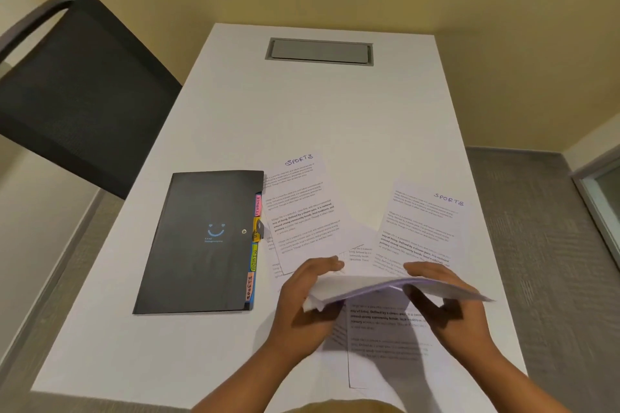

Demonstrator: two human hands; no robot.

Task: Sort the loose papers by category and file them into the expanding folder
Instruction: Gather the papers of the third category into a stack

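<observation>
Your left hand (295,298) and your right hand (459,315) are showing bare, and your forearms (523,379) are running bare all the way to the bottom edge of the view. Between them, a thin strip of tan cloth (335,409) is peeking in, too cropped for telling which garment it is.

The flat black plastic folder (201,241) looks smooth and a bit shiny. The thin white paper sheets (302,211) look matt. The white table (235,111) looks smooth.
</observation>
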